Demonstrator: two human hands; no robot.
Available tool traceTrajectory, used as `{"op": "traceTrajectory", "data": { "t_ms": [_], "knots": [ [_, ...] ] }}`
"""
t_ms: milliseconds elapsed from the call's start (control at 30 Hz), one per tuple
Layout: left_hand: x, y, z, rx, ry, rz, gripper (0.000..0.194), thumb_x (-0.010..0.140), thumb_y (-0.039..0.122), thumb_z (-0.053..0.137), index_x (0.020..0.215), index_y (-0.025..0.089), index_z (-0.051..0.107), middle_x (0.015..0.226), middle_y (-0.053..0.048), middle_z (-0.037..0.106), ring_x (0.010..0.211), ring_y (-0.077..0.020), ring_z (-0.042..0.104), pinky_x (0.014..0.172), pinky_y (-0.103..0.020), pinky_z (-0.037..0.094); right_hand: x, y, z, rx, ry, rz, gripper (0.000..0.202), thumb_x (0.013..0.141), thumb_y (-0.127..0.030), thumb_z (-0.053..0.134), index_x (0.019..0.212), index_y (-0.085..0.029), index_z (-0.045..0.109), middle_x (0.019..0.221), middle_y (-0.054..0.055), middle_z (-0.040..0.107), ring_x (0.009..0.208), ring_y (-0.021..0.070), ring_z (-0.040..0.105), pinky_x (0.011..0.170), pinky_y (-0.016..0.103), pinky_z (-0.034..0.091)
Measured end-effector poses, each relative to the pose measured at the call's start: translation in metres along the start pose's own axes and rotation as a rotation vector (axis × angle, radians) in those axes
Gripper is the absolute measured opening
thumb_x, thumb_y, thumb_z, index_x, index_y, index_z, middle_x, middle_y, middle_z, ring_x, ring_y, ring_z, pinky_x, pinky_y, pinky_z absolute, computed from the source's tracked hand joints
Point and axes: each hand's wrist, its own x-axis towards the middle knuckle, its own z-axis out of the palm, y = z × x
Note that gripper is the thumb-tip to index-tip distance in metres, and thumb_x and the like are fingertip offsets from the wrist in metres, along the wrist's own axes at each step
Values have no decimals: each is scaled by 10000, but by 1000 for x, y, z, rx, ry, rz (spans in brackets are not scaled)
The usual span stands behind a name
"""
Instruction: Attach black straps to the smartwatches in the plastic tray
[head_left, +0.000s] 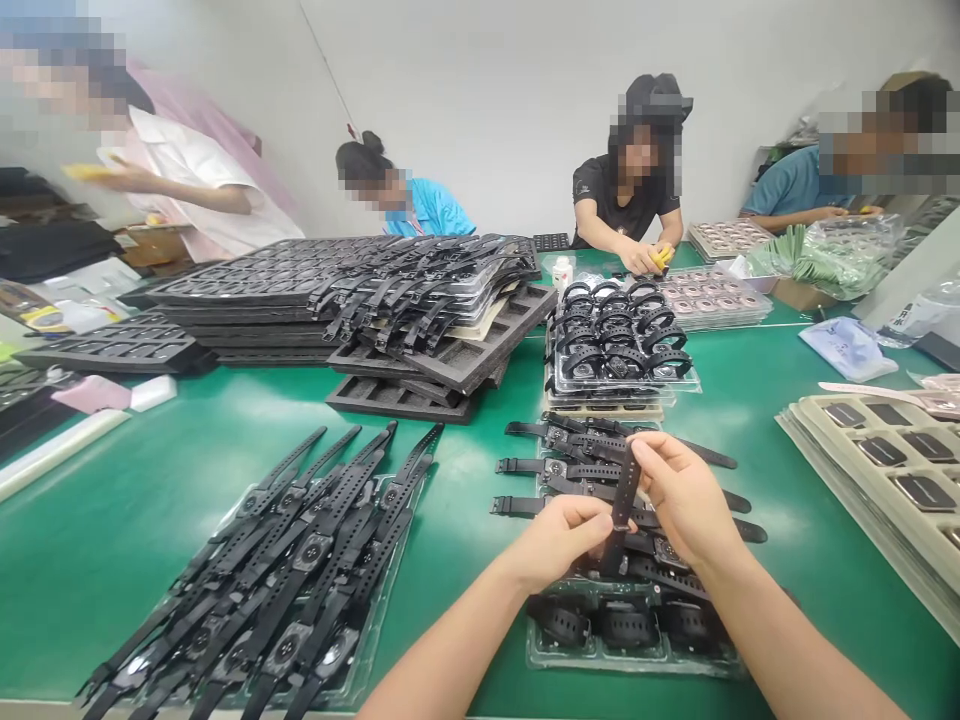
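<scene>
Both of my hands are on one black smartwatch strap [627, 485], held upright above a clear plastic tray [540, 655]. My left hand [559, 540] pinches it low, near the buckle. Higher up, the fingertips of my right hand [679, 490] grip the strap's end. Three closed smartwatches [630, 622] sit in the tray's front row. Behind them, several smartwatches [577, 470] lie flat with their straps stretched out sideways. The case of the held watch is mostly hidden by my left hand.
At left, another clear tray holds open-strapped smartwatches [311, 550]. Stacked black foam trays [247, 330] stand behind it. Buckled watches [619, 330] fill a tray stack ahead. Beige trays of watch faces [885, 440] are at right. Several co-workers [634, 180] sit across the green table [465, 540].
</scene>
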Motion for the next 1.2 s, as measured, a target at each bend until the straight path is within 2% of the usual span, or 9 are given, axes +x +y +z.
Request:
{"op": "traceTrajectory", "data": {
  "t_ms": [167, 367, 433, 533, 633, 700, 800, 1000, 1200],
  "knots": [
    [0, -5, -5, 61, -32, 1, 597, 786, 688, 687, 877, 111, 805, 633, -29, 573, 580, -107, 417, 540, -220, 311, 3, -4, 0, 50, 52, -8, 368, 710, -519, 844, 857, -211, 708, 698, -9, 608, 576, 146, 506, 533, 281, 424],
    [-1, -7, -2, 182, 29, 28, 645, 832, 724, 595, 915, 116, 792, 629, -40, 619, 568, -141, 510, 552, -253, 401, 4, -1, -4, 24, 14, -37, 340, 780, -527, 787, 911, -229, 690, 750, -6, 621, 623, 158, 538, 582, 294, 460],
    [-1, -3, -1, 293, 89, 104, 574, 900, 655, 554, 931, 129, 782, 719, -63, 675, 653, -178, 587, 616, -282, 465, 3, 1, -6, -72, -1, -86, 337, 840, -520, 731, 1011, -235, 680, 781, -4, 614, 658, 164, 552, 616, 301, 482],
    [-2, 4, -2, 601, 290, 310, 366, 965, 459, 555, 968, 156, 760, 910, -94, 720, 843, -223, 640, 777, -338, 516, -2, 3, -5, -368, -82, -166, 368, 857, -456, 727, 1163, -264, 657, 865, 4, 630, 700, 177, 577, 631, 305, 495],
    [-3, 7, -7, 862, 423, 526, 271, 993, 311, 516, 1111, 172, 716, 1002, -110, 720, 923, -232, 645, 854, -370, 529, -6, 6, -2, -574, -218, -171, 267, 816, -422, 764, 1023, -256, 728, 941, 39, 688, 760, 216, 631, 677, 334, 526],
    [-5, 7, -10, 934, 420, 606, 290, 993, 266, 515, 1234, 187, 656, 1062, -111, 718, 972, -233, 650, 883, -375, 536, -6, 9, -1, -546, -246, -126, 238, 855, -463, 714, 905, -233, 742, 880, 49, 713, 754, 229, 657, 704, 353, 548],
    [-8, 9, -14, 993, 400, 672, 356, 970, 216, 553, 1325, 192, 566, 1167, -119, 699, 1057, -239, 646, 918, -373, 535, -1, 13, -2, -387, -232, -30, 339, 887, -531, 670, 889, -197, 729, 804, 53, 724, 725, 222, 680, 690, 348, 564],
    [-6, 9, -18, 1102, 413, 883, 234, 979, 112, 511, 1178, 188, 610, 1014, -80, 740, 887, -194, 679, 795, -329, 538, 4, 19, -5, -287, -244, 54, 397, 840, -561, 729, 830, -165, 713, 756, 53, 718, 703, 201, 677, 683, 321, 559],
    [-3, 6, -20, 1241, 447, 1052, 288, 969, 73, 515, 1235, 163, 579, 1020, -104, 743, 853, -201, 681, 697, -336, 526, 3, 19, -5, -351, -278, 27, 425, 868, -574, 685, 728, -174, 683, 748, 40, 709, 690, 187, 662, 720, 306, 531]
  ]
}}
